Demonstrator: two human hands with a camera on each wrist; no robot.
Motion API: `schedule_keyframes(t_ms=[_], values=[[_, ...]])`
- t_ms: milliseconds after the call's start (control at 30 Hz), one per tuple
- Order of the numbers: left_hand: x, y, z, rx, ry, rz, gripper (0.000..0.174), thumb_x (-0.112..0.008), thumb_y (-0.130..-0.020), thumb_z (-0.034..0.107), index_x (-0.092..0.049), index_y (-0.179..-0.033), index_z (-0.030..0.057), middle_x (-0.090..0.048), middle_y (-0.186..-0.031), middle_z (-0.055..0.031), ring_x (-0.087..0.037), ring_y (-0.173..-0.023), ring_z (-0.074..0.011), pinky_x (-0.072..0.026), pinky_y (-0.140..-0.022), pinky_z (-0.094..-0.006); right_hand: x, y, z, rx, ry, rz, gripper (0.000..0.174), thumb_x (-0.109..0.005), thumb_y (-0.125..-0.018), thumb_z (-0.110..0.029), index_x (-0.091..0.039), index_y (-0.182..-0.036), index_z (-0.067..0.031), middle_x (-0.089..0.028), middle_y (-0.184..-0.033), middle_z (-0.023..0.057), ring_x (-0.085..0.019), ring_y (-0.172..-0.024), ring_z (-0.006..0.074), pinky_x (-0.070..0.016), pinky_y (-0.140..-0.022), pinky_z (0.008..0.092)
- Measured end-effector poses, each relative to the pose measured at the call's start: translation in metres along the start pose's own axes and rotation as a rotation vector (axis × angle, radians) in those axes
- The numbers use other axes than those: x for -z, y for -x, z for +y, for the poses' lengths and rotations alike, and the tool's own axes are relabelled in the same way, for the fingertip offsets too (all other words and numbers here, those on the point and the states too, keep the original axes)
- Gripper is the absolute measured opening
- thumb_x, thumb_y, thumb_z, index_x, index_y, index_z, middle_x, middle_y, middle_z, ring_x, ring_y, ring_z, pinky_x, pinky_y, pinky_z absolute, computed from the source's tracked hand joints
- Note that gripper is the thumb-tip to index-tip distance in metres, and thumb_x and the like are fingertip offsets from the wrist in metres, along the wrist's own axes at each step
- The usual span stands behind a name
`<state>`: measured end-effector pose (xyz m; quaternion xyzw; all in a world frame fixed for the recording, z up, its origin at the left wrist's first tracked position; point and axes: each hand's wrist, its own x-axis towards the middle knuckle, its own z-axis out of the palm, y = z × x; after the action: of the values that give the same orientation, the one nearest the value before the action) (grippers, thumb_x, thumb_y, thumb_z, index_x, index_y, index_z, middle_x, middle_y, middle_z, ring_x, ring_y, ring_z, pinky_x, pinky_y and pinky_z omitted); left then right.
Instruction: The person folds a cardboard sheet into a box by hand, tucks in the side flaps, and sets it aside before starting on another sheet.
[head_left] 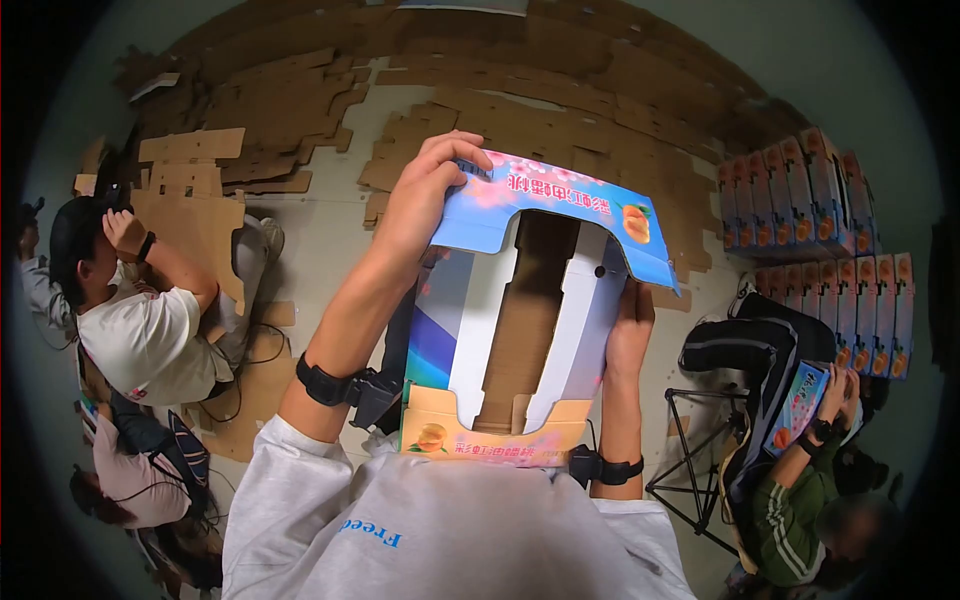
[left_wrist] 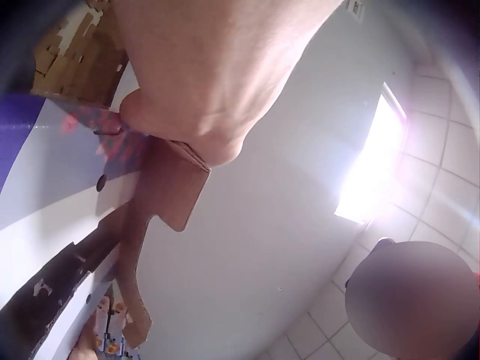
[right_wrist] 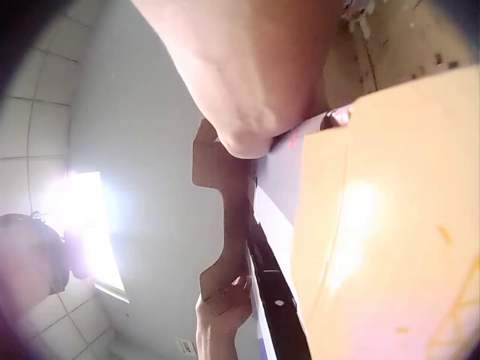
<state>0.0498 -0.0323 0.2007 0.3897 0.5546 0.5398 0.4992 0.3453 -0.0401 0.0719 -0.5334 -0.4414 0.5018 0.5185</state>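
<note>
Two bare hands are at an open, peach-printed carton (head_left: 592,335) in front of the wearer's grey shirt (head_left: 450,520), its blue far flap (head_left: 575,200) raised and its orange near flap (head_left: 495,430) towards the shirt. The left hand (head_left: 430,195) grips the far flap's left corner with its fingers curled over the edge, while the right hand (head_left: 630,335) touches the carton's right side, its fingertips hidden beneath that flap, so whether they curl cannot be told. Brown cardboard sheets (head_left: 520,125) cover floor beyond, and upright printed cartons (head_left: 795,205) stand in rows at right.
</note>
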Motion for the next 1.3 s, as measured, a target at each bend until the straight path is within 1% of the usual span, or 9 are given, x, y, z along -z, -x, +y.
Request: schedule_keyframes(t_ms=[133,233,300,367,467,800,1033,1133,1300], values=[[0.005,-0.005,-0.01,-0.114,-0.038,-0.007,0.025,-0.047,-0.089,0.008,-0.069,-0.098,0.0042,-0.05,-0.153,-0.0084,-0.05,-0.136,-0.0191,-0.0482,-0.103,-0.0332,0.012,-0.008,0.011,-0.004,0.137,0.104,0.036,-0.049,-0.113,-0.024,-0.069,-0.124,0.0035,-0.067,-0.104,0.004,-0.058,-0.095,0.0125,-0.0462,-0.087,0.0294],[0.009,-0.008,-0.022,-0.266,-0.154,0.012,0.023,-0.047,-0.089,0.008,-0.068,-0.097,0.0045,-0.05,-0.155,-0.0095,-0.045,-0.142,-0.0217,-0.0381,-0.114,-0.0355,0.02,-0.027,-0.011,0.076,-0.194,0.201,0.032,-0.052,-0.111,-0.026,-0.073,-0.113,-0.0014,-0.065,-0.09,-0.001,-0.055,-0.078,0.0072,-0.0448,-0.071,0.0264],[0.005,-0.004,-0.027,-0.317,-0.175,0.018,0.022,-0.046,-0.089,0.008,-0.068,-0.095,0.0048,-0.05,-0.155,-0.0101,-0.044,-0.143,-0.0229,-0.0318,-0.118,-0.0355,0.032,-0.029,-0.05,0.025,-0.08,0.101,0.031,-0.055,-0.11,-0.029,-0.074,-0.107,-0.0045,-0.062,-0.084,-0.0039,-0.05,-0.069,0.004,-0.0391,-0.062,0.0242],[0.003,-0.005,-0.032,-0.335,-0.138,0.032,0.022,-0.046,-0.089,0.008,-0.067,-0.095,0.005,-0.051,-0.155,-0.01,-0.044,-0.143,-0.0231,-0.0332,-0.117,-0.035,0.022,-0.028,-0.086,0.038,0.157,0.067,0.033,-0.061,-0.108,-0.032,-0.073,-0.097,-0.003,-0.055,-0.073,-0.0087,-0.038,-0.058,0.0003,-0.0266,-0.053,0.0227],[0.001,-0.005,-0.034,-0.354,-0.123,0.035,0.023,-0.042,-0.093,0.005,-0.066,-0.095,0.0045,-0.05,-0.156,-0.0105,-0.044,-0.143,-0.0239,-0.034,-0.116,-0.0353,0.016,-0.034,-0.085,0.061,0.347,-0.123,0.036,-0.065,-0.106,-0.033,-0.071,-0.09,-0.0009,-0.051,-0.071,-0.0092,-0.036,-0.062,0.0004,-0.0256,-0.055,0.0234],[0.012,-0.007,-0.043,-0.542,-0.404,0.037,0.027,-0.043,-0.098,-0.002,-0.068,-0.106,0.0012,-0.056,-0.151,-0.0124,-0.058,-0.128,-0.0243,-0.0438,-0.105,-0.0345,0.007,-0.036,-0.054,-0.024,0.09,-0.126,0.038,-0.067,-0.106,-0.027,-0.057,-0.078,-0.0053,-0.044,-0.072,-0.0109,-0.034,-0.066,0.0011,-0.0255,-0.058,0.0235],[0.011,-0.004,-0.047,-0.7,-0.763,0.132,0.03,-0.049,-0.094,-0.008,-0.067,-0.116,0.0039,-0.059,-0.147,-0.0104,-0.067,-0.101,-0.0277,-0.0526,-0.084,-0.0365,-0.005,-0.032,-0.027,0.085,-0.009,-0.019,0.029,-0.072,-0.104,-0.027,-0.054,-0.113,-0.0065,-0.053,-0.081,-0.0046,-0.044,-0.075,0.0026,-0.0338,-0.068,0.0209],[0.011,-0.009,-0.043,-0.625,-0.749,0.092,0.029,-0.05,-0.096,-0.006,-0.067,-0.116,0.0041,-0.058,-0.148,-0.01,-0.066,-0.105,-0.0276,-0.0521,-0.088,-0.0367,0.005,-0.049,0.002,0.083,-0.002,-0.086,0.036,-0.073,-0.103,-0.028,-0.051,-0.121,-0.0053,-0.056,-0.092,-0.0006,-0.048,-0.084,0.0055,-0.0395,-0.075,0.0219],[0.011,-0.007,-0.042,-0.562,-0.642,0.083,0.031,-0.053,-0.096,-0.004,-0.068,-0.121,0.0061,-0.052,-0.155,-0.0137,-0.056,-0.132,-0.0337,-0.046,-0.108,-0.0382,0.01,-0.052,-0.009,0.014,0.139,-0.174,0.041,-0.074,-0.103,-0.027,-0.052,-0.127,-0.0017,-0.059,-0.106,0.0039,-0.055,-0.098,0.0109,-0.047,-0.086,0.0262]])
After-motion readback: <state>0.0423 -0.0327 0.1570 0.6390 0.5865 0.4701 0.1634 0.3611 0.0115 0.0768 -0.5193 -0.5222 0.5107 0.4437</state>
